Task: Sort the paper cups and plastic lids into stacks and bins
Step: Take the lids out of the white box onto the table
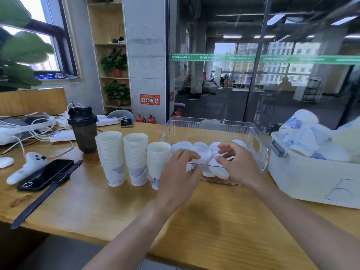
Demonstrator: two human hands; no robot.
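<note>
Wooden tabletop point(204, 227) fills the near ground, both bare forearms reaching across it. Just past the near rim of the clear plastic bin point(259, 137), the left hand point(180, 172) and right hand point(238, 164) meet over a white plastic lid point(202, 153); the fingers of both are curled at its edges, apparently pinching it, though blur keeps me from being sure of the contact. More lids point(216, 170) lie loose on the bin floor, some tilted or overlapping.

Left of the hands stand three stacks of paper cups point(134, 158) in a row, mouths up, long axes vertical, the nearest stack almost touching the left wrist. To the right, a white tub point(303, 178) holds unsorted cups point(303, 137) tumbled on their sides, pointing every which way.

The likely trouble, to my eye: the left wrist brushing that nearest stack and toppling it, or a thin lid slipping from a light pinch and landing askew.

Farther back sit a dark shaker bottle point(83, 129), a phone point(46, 174) and a white controller point(25, 168), then glass walls.
</note>
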